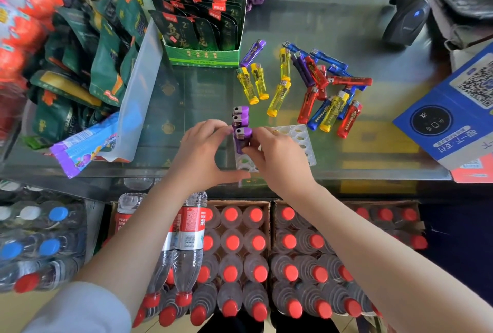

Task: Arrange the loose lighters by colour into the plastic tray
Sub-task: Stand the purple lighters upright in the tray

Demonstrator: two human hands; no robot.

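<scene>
Three purple lighters (241, 121) are standing upright in a row at the left edge of the clear plastic tray (301, 136), near the front of the glass surface (333, 25). The right hand (280, 156) has its grip pinched on the nearest one, while the left hand (202, 151) has curled fingers touching the tray's left side. The remaining yellow lighters (260, 83) and the red and blue pile (330, 92) lie loose behind the tray.

Only one view is given, taken from a head-worn wide-angle camera looking forward and steeply down. The counter (346, 145) is seen close from above, its far edge at the top of the frame. Bottles (240, 252) below the counter are also taken in. Edges are bent, and the left side is perhaps motion-blurred.
</scene>
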